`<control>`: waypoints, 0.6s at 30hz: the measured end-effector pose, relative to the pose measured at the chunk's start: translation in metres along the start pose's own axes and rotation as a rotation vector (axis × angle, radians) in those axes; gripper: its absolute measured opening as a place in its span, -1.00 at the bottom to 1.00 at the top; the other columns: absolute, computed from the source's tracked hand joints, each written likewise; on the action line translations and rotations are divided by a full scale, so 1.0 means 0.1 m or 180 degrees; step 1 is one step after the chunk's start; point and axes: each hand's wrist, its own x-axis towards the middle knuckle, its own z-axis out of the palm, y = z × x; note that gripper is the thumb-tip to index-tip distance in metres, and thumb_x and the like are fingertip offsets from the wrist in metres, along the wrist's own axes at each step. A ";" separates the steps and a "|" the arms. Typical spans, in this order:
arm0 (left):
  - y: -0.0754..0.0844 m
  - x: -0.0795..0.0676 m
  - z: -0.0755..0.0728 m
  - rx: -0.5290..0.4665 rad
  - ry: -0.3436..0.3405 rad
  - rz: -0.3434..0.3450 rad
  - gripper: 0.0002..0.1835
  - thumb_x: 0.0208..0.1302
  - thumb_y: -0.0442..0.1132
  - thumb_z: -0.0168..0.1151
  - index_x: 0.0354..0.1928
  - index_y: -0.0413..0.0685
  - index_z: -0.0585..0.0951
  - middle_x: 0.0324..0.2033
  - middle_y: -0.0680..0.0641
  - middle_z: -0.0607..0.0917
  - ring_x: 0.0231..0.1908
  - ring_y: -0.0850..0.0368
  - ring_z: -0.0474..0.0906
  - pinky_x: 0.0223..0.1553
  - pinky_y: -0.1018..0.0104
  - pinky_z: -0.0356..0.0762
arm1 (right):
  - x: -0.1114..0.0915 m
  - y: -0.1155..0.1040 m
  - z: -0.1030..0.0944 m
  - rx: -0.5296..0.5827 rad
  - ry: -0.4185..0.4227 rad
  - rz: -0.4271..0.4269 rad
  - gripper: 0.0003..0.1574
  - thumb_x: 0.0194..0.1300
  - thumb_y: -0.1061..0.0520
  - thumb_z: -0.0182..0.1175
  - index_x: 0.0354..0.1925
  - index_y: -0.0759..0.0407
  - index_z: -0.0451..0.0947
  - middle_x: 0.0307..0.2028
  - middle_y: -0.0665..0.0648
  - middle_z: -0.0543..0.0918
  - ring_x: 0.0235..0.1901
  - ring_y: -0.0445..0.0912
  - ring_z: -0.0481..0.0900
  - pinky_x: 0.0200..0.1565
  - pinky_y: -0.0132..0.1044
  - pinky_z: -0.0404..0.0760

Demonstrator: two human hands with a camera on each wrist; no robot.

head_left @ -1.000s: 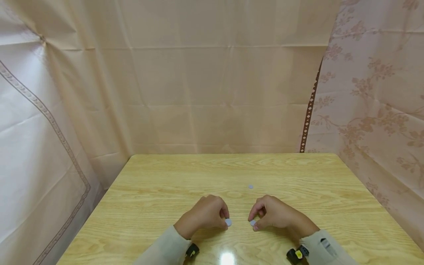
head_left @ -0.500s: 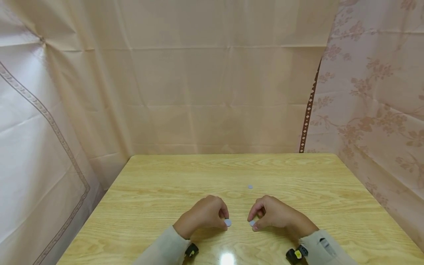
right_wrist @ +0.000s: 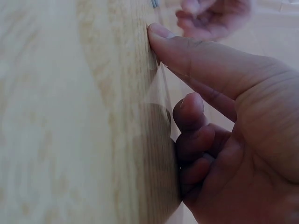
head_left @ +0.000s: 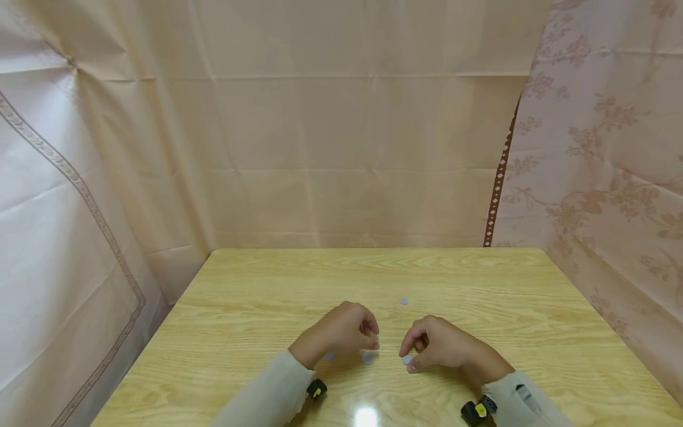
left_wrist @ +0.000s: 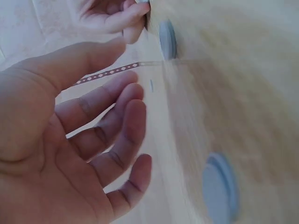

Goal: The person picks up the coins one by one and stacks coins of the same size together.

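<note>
Small flat grey discs lie on a light wooden table (head_left: 256, 296). My left hand (head_left: 368, 338) hovers just above the table with relaxed, spread fingers (left_wrist: 126, 121) and holds nothing. One disc (head_left: 368, 357) lies just in front of its fingertips, and another disc (head_left: 329, 355) lies below the palm. The left wrist view shows these as the near disc (left_wrist: 219, 189) and the farther disc (left_wrist: 167, 32). My right hand (head_left: 409, 356) rests on the table with curled fingers and pinches a disc (head_left: 407, 359) at its fingertips. Its thumb (right_wrist: 187, 46) presses the wood.
A further disc (head_left: 404, 301) lies alone toward the table's middle. Beige and floral curtains (head_left: 341, 148) close in the table on the left, back and right. Small black and yellow devices (head_left: 476, 410) sit at both wrists.
My left hand has let go of its disc and lifted up and slightly forward, leaving the disc on the table and uncovering another below the palm. The right hand has stayed still.
</note>
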 end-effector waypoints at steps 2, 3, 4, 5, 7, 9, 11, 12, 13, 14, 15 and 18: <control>0.00 0.09 -0.01 -0.0046 0.0034 0.0045 -0.82 0.25 -0.15 0.50 -0.16 -0.01 0.76 -0.40 0.24 0.68 -0.40 0.37 0.59 -0.27 0.47 0.58 | 0.00 0.00 0.00 0.0005 0.0000 0.0006 -0.75 0.09 0.12 0.60 -0.23 0.06 0.79 -0.46 0.03 0.54 -0.49 -0.23 0.38 -0.47 -0.45 0.39; -0.01 0.14 -0.02 -0.0084 0.0042 0.0045 -0.83 0.28 -0.16 0.48 -0.15 -0.02 0.76 -0.41 0.22 0.69 -0.42 0.35 0.59 -0.28 0.47 0.59 | 0.00 0.01 0.00 -0.0001 0.0004 0.0011 -0.76 0.09 0.12 0.60 -0.24 0.06 0.79 -0.46 0.03 0.55 -0.49 -0.23 0.38 -0.48 -0.45 0.39; -0.01 0.19 -0.02 -0.0120 0.0054 0.0028 -0.85 0.29 -0.17 0.46 -0.15 -0.03 0.75 -0.42 0.20 0.69 -0.43 0.34 0.59 -0.31 0.46 0.59 | 0.00 0.01 0.00 0.0001 0.0000 0.0013 -0.76 0.09 0.12 0.60 -0.24 0.06 0.79 -0.46 0.03 0.55 -0.50 -0.23 0.38 -0.48 -0.45 0.39; -0.01 0.24 -0.03 -0.0150 0.0074 0.0010 -0.86 0.30 -0.19 0.46 -0.15 -0.04 0.75 -0.42 0.19 0.69 -0.44 0.33 0.59 -0.32 0.45 0.59 | 0.00 0.00 0.00 0.0003 -0.0002 0.0008 -0.76 0.09 0.12 0.60 -0.23 0.06 0.79 -0.47 0.03 0.54 -0.50 -0.24 0.38 -0.48 -0.46 0.38; -0.01 0.33 -0.03 -0.0220 0.0087 -0.0053 -0.87 0.31 -0.21 0.44 -0.16 -0.05 0.75 -0.43 0.16 0.69 -0.47 0.29 0.60 -0.35 0.43 0.60 | 0.00 0.01 0.00 0.0030 -0.0014 0.0010 -0.76 0.09 0.12 0.60 -0.23 0.07 0.79 -0.47 0.03 0.54 -0.51 -0.24 0.37 -0.49 -0.47 0.38; 0.00 0.42 -0.03 -0.0283 0.0097 -0.0127 -0.88 0.30 -0.23 0.44 -0.16 -0.05 0.74 -0.45 0.14 0.69 -0.48 0.26 0.60 -0.37 0.41 0.60 | 0.00 0.01 0.00 0.0043 -0.0021 0.0003 -0.76 0.09 0.13 0.59 -0.23 0.08 0.78 -0.48 0.02 0.53 -0.51 -0.24 0.37 -0.49 -0.47 0.37; 0.01 0.51 -0.03 -0.0284 0.0110 -0.0172 -0.87 0.29 -0.25 0.45 -0.16 -0.06 0.74 -0.44 0.14 0.69 -0.47 0.25 0.59 -0.35 0.40 0.59 | 0.00 0.01 0.00 0.0049 -0.0025 -0.0008 -0.76 0.09 0.13 0.59 -0.23 0.08 0.78 -0.48 0.02 0.53 -0.51 -0.24 0.37 -0.50 -0.47 0.37; 0.01 0.55 -0.03 -0.0282 0.0108 -0.0200 -0.86 0.28 -0.25 0.46 -0.15 -0.06 0.74 -0.44 0.14 0.69 -0.46 0.25 0.59 -0.35 0.38 0.59 | 0.00 0.01 0.00 0.0051 -0.0028 -0.0003 -0.76 0.09 0.13 0.59 -0.23 0.08 0.78 -0.48 0.02 0.53 -0.51 -0.24 0.37 -0.49 -0.47 0.37; 0.02 0.60 -0.03 -0.0269 0.0114 -0.0220 -0.85 0.27 -0.25 0.47 -0.15 -0.06 0.74 -0.43 0.14 0.69 -0.44 0.25 0.58 -0.33 0.38 0.58 | 0.00 0.01 0.00 0.0041 -0.0028 -0.0008 -0.76 0.09 0.13 0.59 -0.23 0.08 0.78 -0.48 0.01 0.53 -0.51 -0.24 0.37 -0.49 -0.46 0.38; 0.03 0.63 -0.03 -0.0243 0.0115 -0.0234 -0.84 0.26 -0.25 0.48 -0.14 -0.07 0.74 -0.43 0.14 0.68 -0.43 0.25 0.57 -0.32 0.38 0.58 | 0.00 0.01 0.00 0.0041 -0.0031 -0.0011 -0.76 0.10 0.13 0.59 -0.23 0.08 0.78 -0.48 0.02 0.53 -0.51 -0.24 0.37 -0.49 -0.47 0.37; 0.03 0.67 -0.02 -0.0211 0.0115 -0.0245 -0.82 0.25 -0.25 0.48 -0.13 -0.07 0.74 -0.42 0.14 0.68 -0.42 0.25 0.57 -0.32 0.38 0.58 | 0.00 0.01 0.00 0.0034 -0.0031 -0.0015 -0.76 0.10 0.12 0.59 -0.24 0.07 0.78 -0.48 0.02 0.53 -0.51 -0.25 0.37 -0.49 -0.47 0.37; 0.06 0.76 -0.02 -0.0163 0.0119 -0.0309 -0.78 0.21 -0.25 0.52 -0.12 -0.07 0.75 -0.41 0.13 0.67 -0.39 0.24 0.55 -0.31 0.37 0.56 | 0.01 0.01 0.00 0.0023 -0.0037 -0.0037 -0.77 0.10 0.13 0.59 -0.24 0.06 0.78 -0.47 0.03 0.53 -0.51 -0.25 0.37 -0.48 -0.47 0.38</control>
